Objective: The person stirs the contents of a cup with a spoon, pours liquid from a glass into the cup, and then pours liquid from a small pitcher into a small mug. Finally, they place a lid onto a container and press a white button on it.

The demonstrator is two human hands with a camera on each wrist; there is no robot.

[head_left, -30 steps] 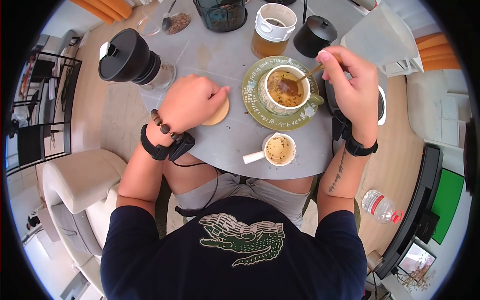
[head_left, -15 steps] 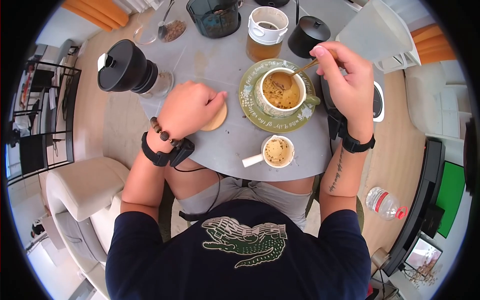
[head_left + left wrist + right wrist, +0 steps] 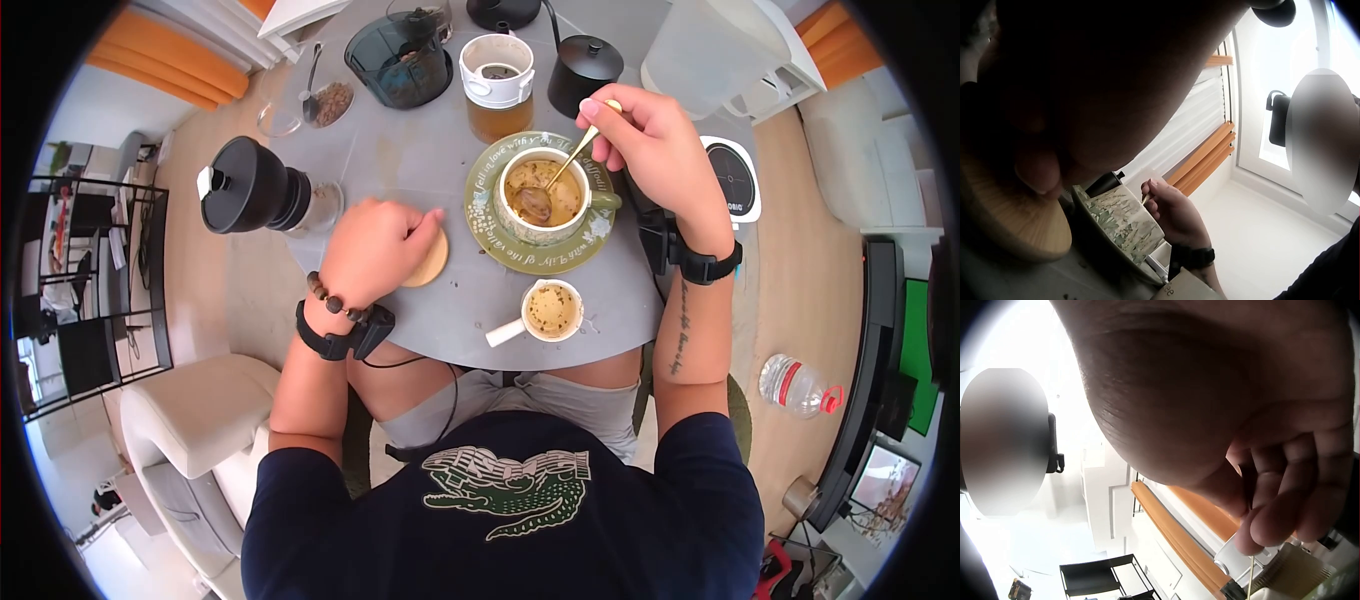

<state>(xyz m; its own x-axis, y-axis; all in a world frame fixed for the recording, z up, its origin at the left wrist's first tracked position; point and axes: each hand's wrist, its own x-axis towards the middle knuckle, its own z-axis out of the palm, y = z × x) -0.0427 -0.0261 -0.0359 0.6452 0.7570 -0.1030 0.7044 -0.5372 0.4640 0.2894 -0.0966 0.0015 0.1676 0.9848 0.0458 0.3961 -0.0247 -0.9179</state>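
**Around a grey table, a spoon in a patterned cup**

The grey table (image 3: 440, 310) has a rounded near edge, with dark specks scattered on it. Pale wood floor (image 3: 790, 270) surrounds it; a cream armchair (image 3: 190, 410) and a black shelf rack (image 3: 85, 290) stand to the left, orange curtains (image 3: 165, 65) hang at far left, and a red-capped bottle (image 3: 795, 385) is on the floor at right.

On the table, a black-topped grinder (image 3: 243, 188) tilts at left. Farther off are a dark see-through basket (image 3: 395, 75), a white-collared jar (image 3: 497, 85) of amber liquid and a black lidded pot (image 3: 585, 75). A white scoop (image 3: 508, 331) sits near the edge.

The cup (image 3: 520, 230) stands centrally on a green saucer (image 3: 485, 230). The right hand (image 3: 655, 150) pinches the spoon (image 3: 580, 150), its bowl in the cup's liquid; hand and wrist partly block a white-rimmed scale (image 3: 735, 180). The left hand (image 3: 378, 250), fingers bent, covers much of a wooden disc (image 3: 432, 265), touching it; whether it grips, I cannot tell.
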